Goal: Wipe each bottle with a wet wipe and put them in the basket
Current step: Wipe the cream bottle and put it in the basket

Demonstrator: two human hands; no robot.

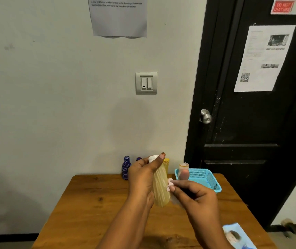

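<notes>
Head view, and most of the frame is pale wall [53, 105], with a black door [251, 123] filling the right side. The wooden table [89, 203] sits in the lower middle; its near edge runs out of the bottom of the frame, and its far edge meets the wall.

Both hands are raised over the middle of the table. My left hand [141, 177] is wrapped around a beige bottle [160, 187], thumb up by its white cap, so much of the bottle's left side is covered. My right hand [195, 196] pinches a wet wipe [170, 184] against the bottle's right side; the wipe is mostly hidden between fingers and bottle.

A blue basket [203, 175] stands at the table's right rear, close to the edge. A small clear bottle [184, 170] stands at its left end; I cannot tell whether inside or just beside. Along the wall stand a blue patterned bottle [126, 168], a second one [138, 159] nearly hidden behind my left hand, and a yellow tube [166, 163] peeking above the held bottle. A wipes pack [237, 236] is cut off at lower right. The table's left half lies bare.
</notes>
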